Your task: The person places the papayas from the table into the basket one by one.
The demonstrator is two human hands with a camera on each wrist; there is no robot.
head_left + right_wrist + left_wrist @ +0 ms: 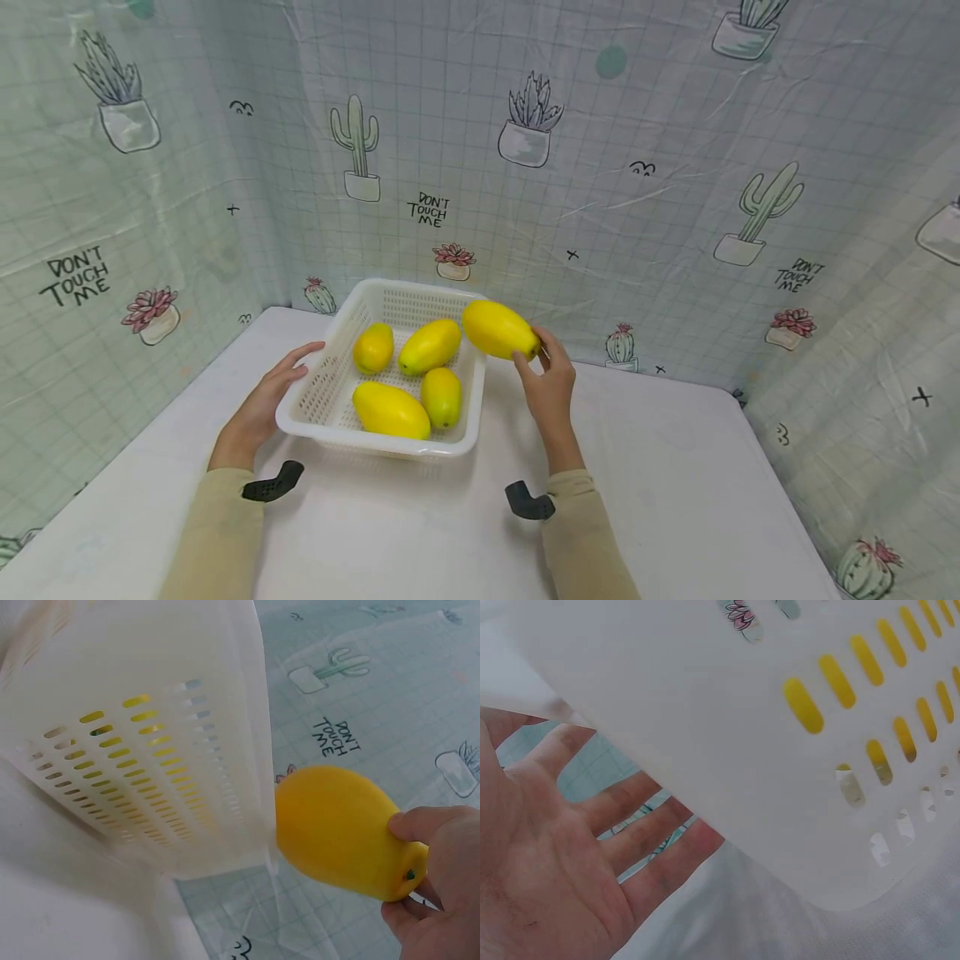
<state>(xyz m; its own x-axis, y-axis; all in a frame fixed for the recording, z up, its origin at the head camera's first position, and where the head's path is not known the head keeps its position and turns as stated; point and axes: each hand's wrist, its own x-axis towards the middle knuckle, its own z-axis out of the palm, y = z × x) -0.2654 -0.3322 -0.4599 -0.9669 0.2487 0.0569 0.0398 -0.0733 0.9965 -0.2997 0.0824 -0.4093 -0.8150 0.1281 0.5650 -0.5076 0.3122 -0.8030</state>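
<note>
In the head view a white slotted plastic basket [442, 447] stands left of centre on the table, with several yellow fruits [392, 410] inside. My right hand [550, 377] holds a large oblong yellow fruit [498, 329] by its narrow stem end, thumb on one side and fingers on the other. This fruit overlaps the basket's back right corner, up at rim height. On the basket's left side my left hand [272, 398] has its fingers at the rim. In the left wrist view its fingers are spread and nearly straight, with fingertips hidden behind the edge.
The white table [660, 467] extends to both sides of the basket. A curtain [480, 167] printed with cactuses hangs behind and at both sides, close behind the basket. Black wrist devices [528, 502] sit at both sleeve cuffs.
</note>
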